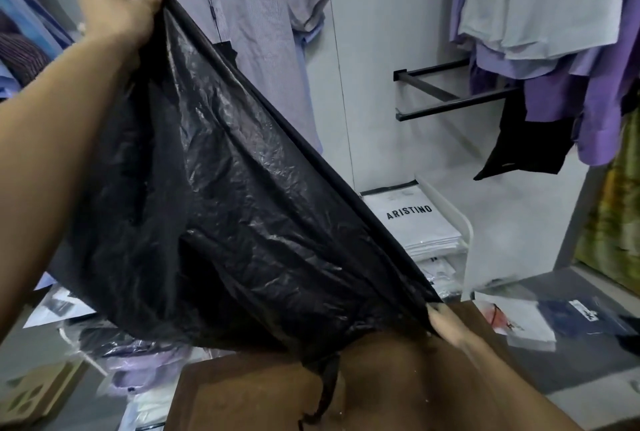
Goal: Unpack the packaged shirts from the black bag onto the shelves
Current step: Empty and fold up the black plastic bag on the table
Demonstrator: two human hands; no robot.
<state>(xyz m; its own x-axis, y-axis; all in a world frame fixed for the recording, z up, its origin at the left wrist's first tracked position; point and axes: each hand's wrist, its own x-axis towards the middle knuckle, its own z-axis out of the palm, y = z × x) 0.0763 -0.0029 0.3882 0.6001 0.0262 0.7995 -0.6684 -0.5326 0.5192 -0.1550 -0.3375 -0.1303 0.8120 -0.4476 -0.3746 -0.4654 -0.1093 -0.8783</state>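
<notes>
Black bag [221,188] held up in the air, stretched taut on a diagonal from upper left to lower right, hanging slack and flat between the two grips. Thin, crinkled, glossy film, light catching on the creases; no bulge showing, so probably emptied, though the inside stays hidden. Left hand [117,4] high, fingers curled tight round the bunched upper edge. Right hand [446,323] low and blurred, seemingly pinching the lower corner; exact finger position hard to tell.

To finish the step well: keep the film under even tension, give it a shake and feel along it for a leftover pack, then fold or set aside. Gentle pulling only, since such film tears at a pinch point.

Just beyond the lower edge, packaged shirts [415,222] stacked flat on a white shelf [446,209], top pack a smooth pale sleeve printed ARISTINO. More clear-wrapped packs [138,358] lying loose at lower left, slippery-looking. Brown wooden top [249,396] underneath. Soft hanging shirts [266,15] behind, lilac and pale ones on a black metal rail [450,108] to the right.
</notes>
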